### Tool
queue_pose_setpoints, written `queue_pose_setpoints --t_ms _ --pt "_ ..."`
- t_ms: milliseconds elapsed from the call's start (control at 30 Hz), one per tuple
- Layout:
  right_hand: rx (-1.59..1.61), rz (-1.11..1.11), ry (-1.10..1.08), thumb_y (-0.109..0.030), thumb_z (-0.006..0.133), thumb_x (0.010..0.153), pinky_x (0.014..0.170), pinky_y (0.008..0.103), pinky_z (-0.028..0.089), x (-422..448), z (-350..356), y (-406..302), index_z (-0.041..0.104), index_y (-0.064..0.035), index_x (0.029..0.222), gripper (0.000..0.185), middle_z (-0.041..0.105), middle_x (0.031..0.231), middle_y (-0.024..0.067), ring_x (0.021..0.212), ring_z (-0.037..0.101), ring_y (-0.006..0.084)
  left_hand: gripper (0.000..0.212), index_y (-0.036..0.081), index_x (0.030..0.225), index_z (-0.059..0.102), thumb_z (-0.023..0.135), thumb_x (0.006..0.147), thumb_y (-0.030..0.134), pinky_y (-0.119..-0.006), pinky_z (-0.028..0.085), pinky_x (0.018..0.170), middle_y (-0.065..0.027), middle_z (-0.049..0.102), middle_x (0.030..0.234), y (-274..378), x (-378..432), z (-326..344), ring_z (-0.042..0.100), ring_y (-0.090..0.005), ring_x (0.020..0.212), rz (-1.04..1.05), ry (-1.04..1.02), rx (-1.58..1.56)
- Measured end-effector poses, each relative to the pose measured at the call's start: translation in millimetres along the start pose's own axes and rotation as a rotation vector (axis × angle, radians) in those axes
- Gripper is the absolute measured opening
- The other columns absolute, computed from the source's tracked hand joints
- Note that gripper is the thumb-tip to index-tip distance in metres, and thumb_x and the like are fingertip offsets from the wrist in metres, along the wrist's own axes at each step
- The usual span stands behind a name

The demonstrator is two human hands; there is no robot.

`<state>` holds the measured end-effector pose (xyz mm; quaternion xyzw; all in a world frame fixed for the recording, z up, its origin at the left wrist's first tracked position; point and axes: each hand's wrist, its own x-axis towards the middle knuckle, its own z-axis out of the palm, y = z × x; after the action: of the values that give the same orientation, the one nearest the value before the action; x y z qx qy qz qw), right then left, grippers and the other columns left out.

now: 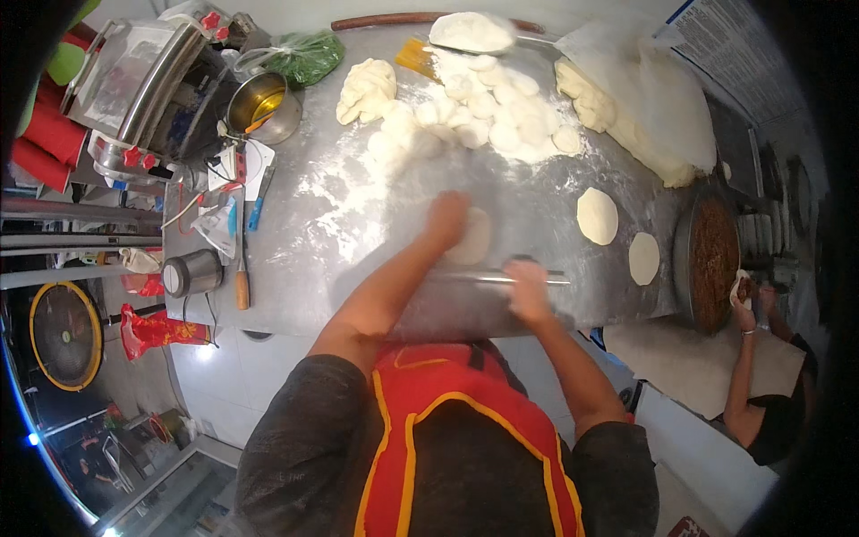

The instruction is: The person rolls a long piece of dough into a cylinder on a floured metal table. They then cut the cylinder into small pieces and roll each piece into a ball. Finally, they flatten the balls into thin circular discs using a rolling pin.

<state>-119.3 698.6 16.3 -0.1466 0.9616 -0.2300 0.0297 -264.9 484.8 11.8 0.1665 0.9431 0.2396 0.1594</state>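
On the steel worktable (322,268) my left hand (448,218) is at the left edge of a flattened dough round (470,241); its fingers are blurred and partly hidden. My right hand (528,288) is closed on a thin metal rolling pin (486,276), which lies just below that round. Two more flat dough rounds, one (597,216) and another (644,259), lie to the right. Beyond my hands, floured dough pieces (496,111) are heaped together, with a larger dough lump (367,90) at their left.
A large pan of brown filling (715,262) stands at the right, where a co-worker's hands (745,315) hold a wrapper. Plastic-covered dough (590,101) lies at the back right. At the left are a pot with yellow liquid (265,111), a wooden-handled tool (241,288) and a roller machine (158,80).
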Motion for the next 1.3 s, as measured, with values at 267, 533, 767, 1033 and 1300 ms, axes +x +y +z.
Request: queue_pose_setpoints --t_ms 267,533,767,1033,1300 --pt "-0.187 0.089 0.271 -0.023 0.062 0.086 0.108 0.0541 0.028 -23.9 30.3 -26.6 0.046 0.0001 0.132 0.054 0.048 0.137 0.0202 0.130 0.042 0.0332 0.037 0.000 0.107 0.058 0.069 0.080 0.021 -0.042 0.048 0.085 -0.0232 0.062 0.108 -20.0 -65.3 43.7 0.061 -0.0376 0.101 -0.111 -0.005 -0.543" --pt "-0.291 0.175 0.198 -0.031 0.054 0.093 0.110 0.0518 0.027 135.0 33.4 6.8 0.045 0.0044 0.131 0.053 0.043 0.142 0.0194 0.134 0.037 0.0336 0.034 0.004 0.105 0.065 0.067 0.080 0.027 -0.045 0.048 0.086 -0.0198 0.066 0.105 23.8 1.3 17.9 0.060 -0.0384 0.101 0.057 -0.227 -0.143" --pt "-0.038 0.052 0.156 -0.024 0.064 0.083 0.108 0.0506 0.031 -11.9 21.2 -35.5 0.042 0.0069 0.133 0.063 0.041 0.139 0.0288 0.131 0.037 0.0417 0.034 0.005 0.104 0.067 0.066 0.081 0.030 -0.046 0.049 0.083 -0.0191 0.067 0.101 -38.2 -61.2 31.7 0.063 -0.0387 0.095 -0.136 -0.072 -0.233" --pt "-0.090 0.127 0.259 -0.018 0.063 0.083 0.108 0.0469 0.031 120.7 25.2 -23.1 0.044 0.0054 0.131 0.057 0.040 0.141 0.0236 0.131 0.038 0.0360 0.033 0.006 0.106 0.067 0.065 0.082 0.028 -0.047 0.049 0.081 -0.0175 0.068 0.099 11.9 -25.4 -1.1 0.064 -0.0374 0.094 0.036 -0.178 -0.057" --pt "-0.122 0.024 0.190 -0.020 0.064 0.082 0.107 0.0523 0.031 1.9 35.5 -34.9 0.044 0.0061 0.130 0.059 0.042 0.139 0.0243 0.130 0.040 0.0383 0.033 0.003 0.098 0.066 0.063 0.082 0.031 -0.047 0.049 0.076 -0.0197 0.068 0.095 -45.6 -69.7 28.4 0.064 -0.0405 0.088 -0.120 -0.122 -0.442"
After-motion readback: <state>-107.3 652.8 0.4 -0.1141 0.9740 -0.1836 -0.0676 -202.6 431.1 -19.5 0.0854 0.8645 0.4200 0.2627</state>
